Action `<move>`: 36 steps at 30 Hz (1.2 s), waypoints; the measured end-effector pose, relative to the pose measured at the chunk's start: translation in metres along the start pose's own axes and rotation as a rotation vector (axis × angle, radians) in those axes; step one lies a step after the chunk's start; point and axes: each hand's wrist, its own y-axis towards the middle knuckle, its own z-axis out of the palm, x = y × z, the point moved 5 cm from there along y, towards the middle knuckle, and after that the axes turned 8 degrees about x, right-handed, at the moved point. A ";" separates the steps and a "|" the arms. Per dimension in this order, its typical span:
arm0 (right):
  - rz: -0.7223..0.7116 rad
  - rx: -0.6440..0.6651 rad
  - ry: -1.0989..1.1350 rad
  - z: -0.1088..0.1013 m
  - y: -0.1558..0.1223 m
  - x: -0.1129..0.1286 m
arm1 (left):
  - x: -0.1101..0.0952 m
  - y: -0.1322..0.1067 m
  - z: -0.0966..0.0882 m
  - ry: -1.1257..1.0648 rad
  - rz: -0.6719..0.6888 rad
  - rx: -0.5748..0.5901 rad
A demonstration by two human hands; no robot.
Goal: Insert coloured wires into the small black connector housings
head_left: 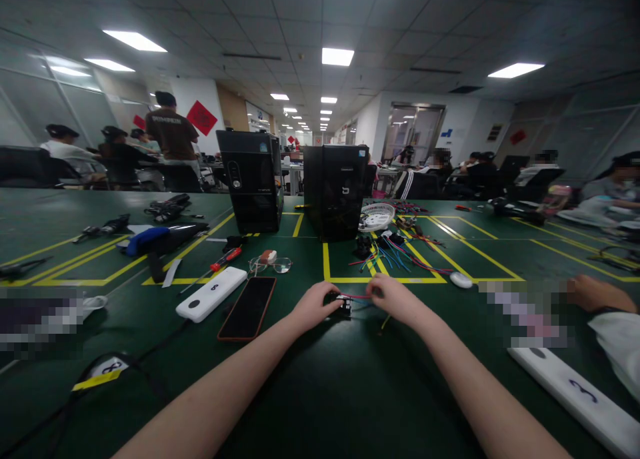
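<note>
My left hand (319,304) is closed on a small black block (345,305) with pale square marks, perhaps a connector; its exact kind is hard to make out. Beside it my right hand (386,294) pinches thin wires (359,298), one red and one bluish, which run across to the block. A yellowish wire end (385,322) hangs below my right fingers. Further back on the green table lies a bundle of coloured wires (393,251) with dark connectors.
Two black computer towers (336,191) stand ahead, near a white basket (376,216). On my left lie a phone (249,309), a white power bank (212,294), glasses (271,264) and a red-handled screwdriver (226,259). Another person's hand (597,294) is at right, above a white device (575,396).
</note>
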 end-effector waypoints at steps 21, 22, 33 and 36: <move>-0.113 0.139 0.150 0.018 -0.006 0.035 | -0.003 -0.002 0.002 0.038 0.081 0.039; -0.110 0.098 0.133 0.017 -0.005 0.034 | -0.004 -0.002 0.003 0.032 0.091 0.051; -0.233 -0.055 -0.116 0.020 0.000 0.043 | -0.005 -0.002 0.003 -0.028 0.085 0.093; -0.213 -0.072 -0.121 0.020 0.001 0.040 | -0.006 -0.002 0.002 -0.027 0.087 0.086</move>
